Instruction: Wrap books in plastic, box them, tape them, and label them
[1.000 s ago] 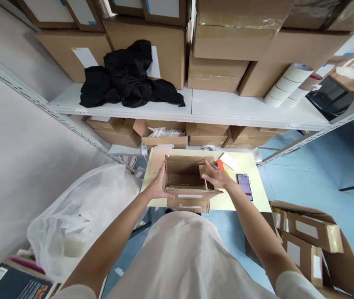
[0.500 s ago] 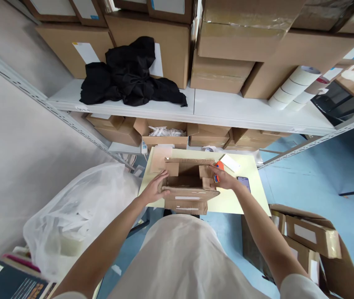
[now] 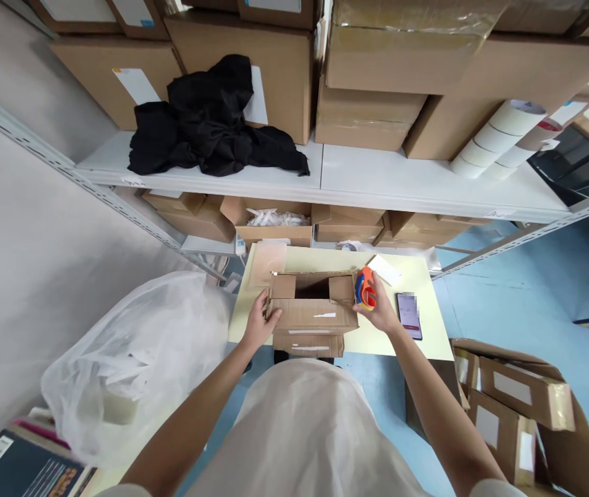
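An open cardboard box point(image 3: 315, 317) sits on the pale yellow table in front of me, its front flap folded inward and its small side flaps raised partly over the dark opening. My left hand point(image 3: 262, 321) grips the left end, thumb on the front and fingers along the side. An orange and blue tape dispenser point(image 3: 365, 288) stands against the right end. My right hand point(image 3: 380, 310) curls round it, fingers along its right edge and thumb low beside the box corner. A loose bottom flap point(image 3: 309, 345) juts out over the table's front edge.
A phone point(image 3: 409, 316) and a white card point(image 3: 384, 270) lie on the table point(image 3: 429, 290). Shelves point(image 3: 377, 176) with boxes and black cloth point(image 3: 216, 121) rise behind. A translucent bag point(image 3: 139, 359) stands left; a large carton point(image 3: 574, 449) of boxes stands right.
The box's front flap has swung up and inward over the opening. My right hand has slid off the side flap to the dispenser, and my left hand has moved slightly down and left.
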`<state>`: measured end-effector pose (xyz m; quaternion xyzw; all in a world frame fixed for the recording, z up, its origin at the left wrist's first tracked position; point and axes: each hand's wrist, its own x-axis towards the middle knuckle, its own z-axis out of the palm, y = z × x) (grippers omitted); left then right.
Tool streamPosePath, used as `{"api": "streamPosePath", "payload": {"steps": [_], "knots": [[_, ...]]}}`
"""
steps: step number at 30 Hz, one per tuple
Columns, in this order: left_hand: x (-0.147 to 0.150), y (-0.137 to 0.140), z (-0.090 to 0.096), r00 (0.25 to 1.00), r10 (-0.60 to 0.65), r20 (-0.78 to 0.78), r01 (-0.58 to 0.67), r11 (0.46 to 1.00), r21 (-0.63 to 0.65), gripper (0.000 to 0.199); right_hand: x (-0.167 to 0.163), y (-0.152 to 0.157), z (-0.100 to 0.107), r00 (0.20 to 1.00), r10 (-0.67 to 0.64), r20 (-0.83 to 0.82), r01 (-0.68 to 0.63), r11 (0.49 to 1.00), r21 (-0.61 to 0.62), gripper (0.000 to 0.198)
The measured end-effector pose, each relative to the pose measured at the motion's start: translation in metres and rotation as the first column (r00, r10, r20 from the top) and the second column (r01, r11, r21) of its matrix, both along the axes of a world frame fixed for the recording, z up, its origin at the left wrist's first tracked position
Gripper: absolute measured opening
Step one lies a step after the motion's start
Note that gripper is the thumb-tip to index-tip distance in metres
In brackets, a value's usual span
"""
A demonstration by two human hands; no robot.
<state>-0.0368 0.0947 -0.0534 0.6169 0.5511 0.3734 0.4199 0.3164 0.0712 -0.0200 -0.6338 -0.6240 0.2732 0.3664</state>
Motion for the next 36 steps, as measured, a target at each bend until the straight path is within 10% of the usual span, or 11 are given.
{"api": "streamPosePath", "payload": {"steps": [8, 15, 28, 36], "knots": [[0.01, -0.006, -0.011, 0.998, 0.045, -0.044, -0.045, 0.999, -0.003, 0.085, -0.03, 0.018, 0.011, 0.985, 0.016, -0.172, -0.032, 0.995, -0.09, 0.061], [0.014, -0.01, -0.016, 0.999, 0.003, -0.04, -0.001, 0.999, 0.035, 0.087, -0.039, 0.0, 0.006, 0.989, -0.036, 0.145, 0.034, 0.999, 0.017, 0.042], [0.009, -0.003, 0.003, 0.962, -0.084, -0.259, 0.116, 0.987, 0.109, 0.07, -0.05, -0.021, -0.016, 0.991, -0.045, 0.129, 0.058, 0.993, -0.099, 0.049], [0.019, 0.005, 0.044, 0.696, -0.395, -0.6, 0.546, 0.833, 0.085, 0.122, -0.049, -0.021, -0.013, 0.983, -0.053, 0.174, 0.067, 0.995, -0.077, 0.048]]}}
